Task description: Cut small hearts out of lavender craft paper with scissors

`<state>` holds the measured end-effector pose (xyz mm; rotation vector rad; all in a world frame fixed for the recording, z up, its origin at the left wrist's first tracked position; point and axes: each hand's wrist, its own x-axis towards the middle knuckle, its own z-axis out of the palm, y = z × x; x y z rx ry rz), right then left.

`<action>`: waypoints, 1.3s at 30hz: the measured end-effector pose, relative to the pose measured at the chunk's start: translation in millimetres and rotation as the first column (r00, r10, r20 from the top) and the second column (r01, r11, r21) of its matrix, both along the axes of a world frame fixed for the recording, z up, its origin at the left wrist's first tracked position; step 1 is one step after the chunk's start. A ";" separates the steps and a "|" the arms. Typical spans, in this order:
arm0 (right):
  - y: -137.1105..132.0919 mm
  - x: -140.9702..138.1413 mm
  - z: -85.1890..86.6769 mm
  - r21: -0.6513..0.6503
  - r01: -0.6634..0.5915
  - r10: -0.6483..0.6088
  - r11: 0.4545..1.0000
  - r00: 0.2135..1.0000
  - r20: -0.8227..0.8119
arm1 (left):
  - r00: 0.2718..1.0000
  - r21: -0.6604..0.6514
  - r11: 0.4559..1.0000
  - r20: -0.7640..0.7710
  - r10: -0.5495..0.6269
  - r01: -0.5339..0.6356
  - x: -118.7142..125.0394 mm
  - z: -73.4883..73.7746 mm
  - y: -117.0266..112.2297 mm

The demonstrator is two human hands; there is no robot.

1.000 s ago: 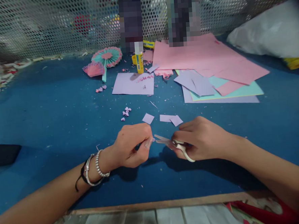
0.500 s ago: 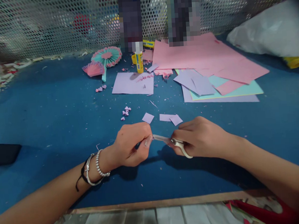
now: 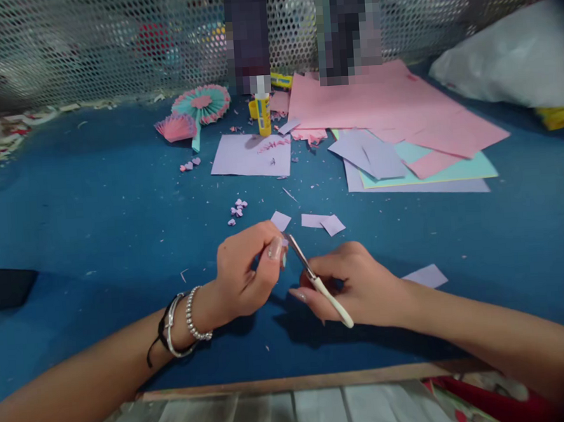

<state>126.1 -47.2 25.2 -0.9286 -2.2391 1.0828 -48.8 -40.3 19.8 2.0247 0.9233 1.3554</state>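
Observation:
My left hand (image 3: 250, 270) pinches a tiny lilac paper piece (image 3: 284, 242) between thumb and forefinger; most of it is hidden by the fingers. White-handled scissors (image 3: 333, 302) are in my right hand (image 3: 363, 282), their blades slanting up to the left beside that piece. Just beyond my hands lie a small lilac paper square (image 3: 281, 220), a short lilac strip (image 3: 311, 220) and another square (image 3: 333, 225) overlapping it. Several tiny lilac paper hearts (image 3: 238, 208) sit further left. A larger lilac paper piece (image 3: 427, 276) shows behind my right wrist.
A glue stick (image 3: 263, 115) stands on a lilac sheet (image 3: 231, 157). Pleated paper fans (image 3: 203, 105) lie back left, pink sheets (image 3: 347, 102) back right. A white bag (image 3: 516, 63) is at the far right, a dark flat object (image 3: 7, 288) at the left edge. Perforated metal (image 3: 110, 56) closes off the back.
The scissors have turned from nearly level to pointing up left. My right hand has come lower and slightly left, uncovering the lilac paper behind its wrist. My left hand has risen slightly.

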 end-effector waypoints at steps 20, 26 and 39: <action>2.5 0.1 -0.1 0.033 0.021 -0.021 0.999 1.000 0.017 | 0.981 0.030 1.000 -0.195 0.008 -0.002 0.2 4.1 0.1; 22.6 14.6 4.9 0.313 0.313 -0.293 0.897 0.950 -0.112 | 0.992 -0.015 1.000 -0.125 0.010 -0.012 -1.5 -0.5 1.5; 40.0 25.6 -13.2 0.456 0.119 -0.308 0.882 0.878 0.366 | 0.993 -0.030 0.999 -0.120 -0.018 0.014 -3.4 -2.9 1.1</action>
